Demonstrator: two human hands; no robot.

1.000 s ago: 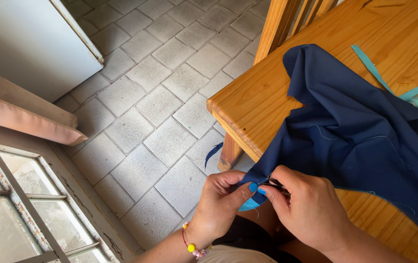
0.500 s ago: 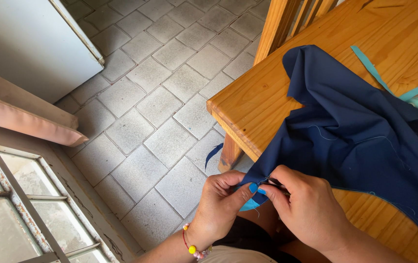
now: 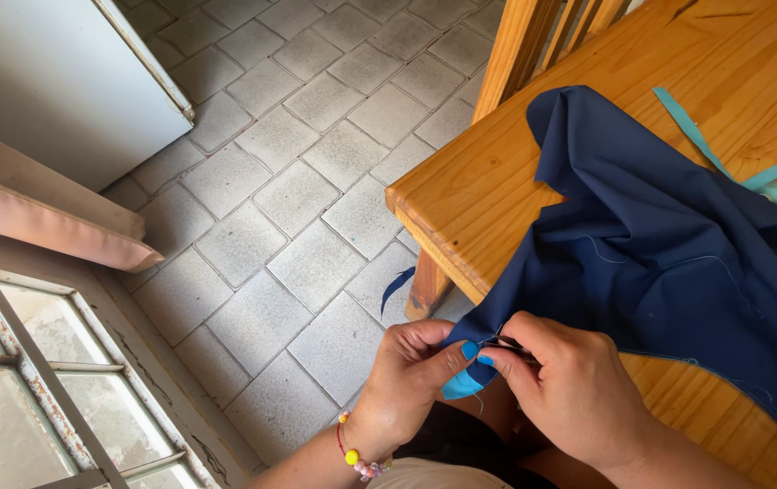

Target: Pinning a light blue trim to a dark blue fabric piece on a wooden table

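Navy cloth (image 3: 669,263) drapes off the table (image 3: 488,181) toward lower centre, its corner pinched taut by the closed left hand (image 3: 407,385) while the right hand (image 3: 570,394) grips a small dark tool against it.

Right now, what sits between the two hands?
In the head view, the left hand and right hand pinch the corner of the navy cloth between their fingertips, with a turquoise piece just below and a thin dark tool, too small to identify.
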